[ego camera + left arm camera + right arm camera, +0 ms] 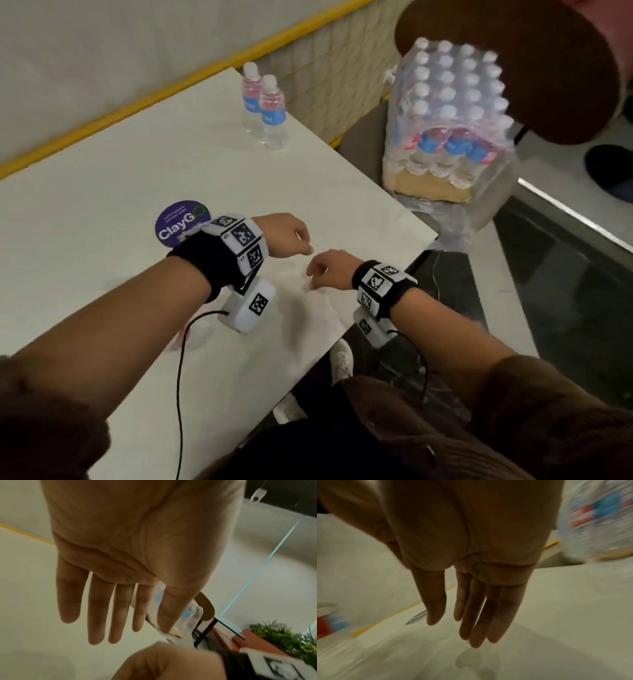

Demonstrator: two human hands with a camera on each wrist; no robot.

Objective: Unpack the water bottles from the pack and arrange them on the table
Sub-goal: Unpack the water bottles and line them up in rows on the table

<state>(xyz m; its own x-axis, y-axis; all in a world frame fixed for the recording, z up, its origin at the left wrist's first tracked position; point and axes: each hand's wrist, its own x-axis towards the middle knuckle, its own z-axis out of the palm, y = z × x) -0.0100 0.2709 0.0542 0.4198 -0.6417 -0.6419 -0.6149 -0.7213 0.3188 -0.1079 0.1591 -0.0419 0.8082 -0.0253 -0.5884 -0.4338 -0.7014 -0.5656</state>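
Both hands empty over table, two bottles out, pack untouched on chair.

Left hand (130, 545) fingers (97, 615) straight and spread, grasping nothing; right hand (471, 547) fingers (477, 615) straight, loose, also empty, both low over the table (120, 178) near edge, likely between grabs. Two water bottles (263, 109) stand touching at far corner, probably starting a row. Shrink-wrapped pack (452, 116) sits beside table, within reach.

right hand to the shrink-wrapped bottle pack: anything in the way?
Nothing visible. The right hand hovers open over the white table near its edge; the clear shrink-wrapped pack of water bottles sits beyond that edge on a chair, with open space between.
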